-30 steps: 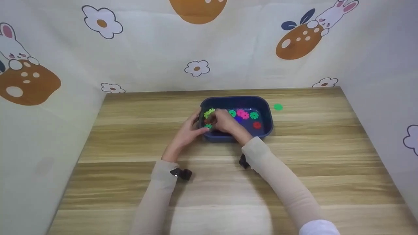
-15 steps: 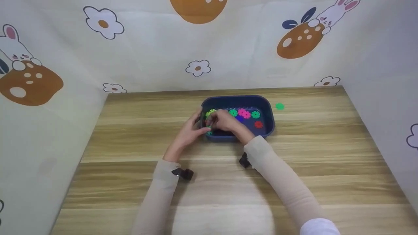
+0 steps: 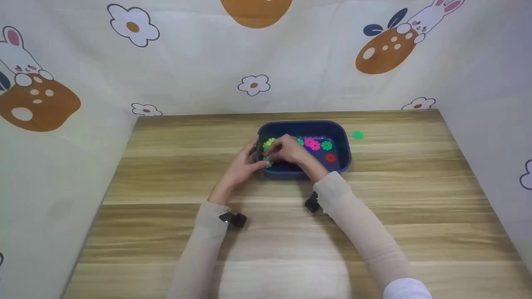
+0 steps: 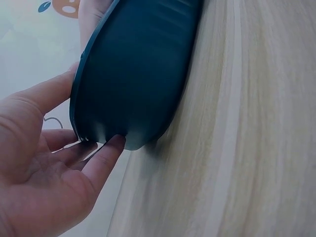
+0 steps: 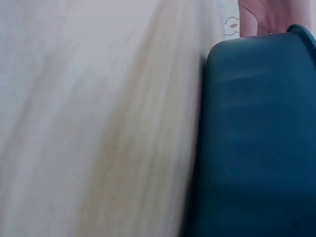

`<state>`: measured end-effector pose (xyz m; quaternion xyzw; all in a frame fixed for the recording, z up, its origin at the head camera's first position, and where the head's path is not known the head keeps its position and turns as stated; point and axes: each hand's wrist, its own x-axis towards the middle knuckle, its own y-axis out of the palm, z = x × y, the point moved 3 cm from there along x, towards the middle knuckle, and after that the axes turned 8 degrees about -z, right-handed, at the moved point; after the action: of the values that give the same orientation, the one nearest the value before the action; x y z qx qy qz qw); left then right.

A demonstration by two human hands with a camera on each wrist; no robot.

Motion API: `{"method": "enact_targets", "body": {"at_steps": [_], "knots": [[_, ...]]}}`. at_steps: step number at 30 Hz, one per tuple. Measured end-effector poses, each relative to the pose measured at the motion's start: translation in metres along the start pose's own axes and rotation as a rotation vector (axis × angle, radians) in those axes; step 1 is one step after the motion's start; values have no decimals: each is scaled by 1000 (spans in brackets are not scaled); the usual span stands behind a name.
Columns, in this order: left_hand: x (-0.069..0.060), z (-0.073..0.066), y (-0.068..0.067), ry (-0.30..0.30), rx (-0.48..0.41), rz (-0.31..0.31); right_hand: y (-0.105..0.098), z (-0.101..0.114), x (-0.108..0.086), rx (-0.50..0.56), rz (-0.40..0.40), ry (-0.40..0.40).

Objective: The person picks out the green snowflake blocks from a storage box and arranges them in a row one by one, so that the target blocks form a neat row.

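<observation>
The left hand (image 3: 239,168) holds the left end of a dark blue bin (image 3: 286,176), thumb at the rim and fingers along the outer wall. In the left wrist view this hand (image 4: 49,173) touches the bin's end wall (image 4: 133,74). Inside the bin, at its left part, the right hand (image 3: 291,150) has bent fingers among small flower-shaped discs; whether it pinches one is hidden. Yellow-green discs (image 3: 270,142) lie beyond its fingertips, and a green disc (image 3: 268,165) is by the left thumb. The right wrist view shows the bin's outer side (image 5: 261,128) and the left hand (image 5: 271,17).
Pink discs (image 3: 312,144), a green disc (image 3: 326,145) and a red disc (image 3: 330,158) lie in the bin's right half. Another green disc (image 3: 357,135) is on the wooden table (image 3: 158,174), right of the bin. A patterned cloth (image 3: 187,66) stands behind.
The right hand has shifted slightly, its fingers less tightly bent, and now partly covers a green disc near the middle. The left hand keeps its place at the bin's end.
</observation>
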<state>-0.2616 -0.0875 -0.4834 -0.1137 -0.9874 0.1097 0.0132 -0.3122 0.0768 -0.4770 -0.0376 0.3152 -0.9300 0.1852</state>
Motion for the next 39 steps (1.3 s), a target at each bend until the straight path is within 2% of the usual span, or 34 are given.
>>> {"method": "enact_targets", "body": {"at_steps": [9, 13, 23, 32, 39], "knots": [[0, 0, 0, -24, 50, -6, -18, 0, -1, 38, -45, 63], [1, -1, 0, -23, 64, -14, -32, 1, -2, 104, -80, 95], [-3, -1, 1, -5, 13, -10, -62, -1, -6, 292, -138, 153], [-2, -2, 0, -20, 44, -17, -88, -5, -15, 296, -197, 179], [-3, 0, -1, -38, 89, -26, -113, -16, -22, 303, -252, 131]]}}
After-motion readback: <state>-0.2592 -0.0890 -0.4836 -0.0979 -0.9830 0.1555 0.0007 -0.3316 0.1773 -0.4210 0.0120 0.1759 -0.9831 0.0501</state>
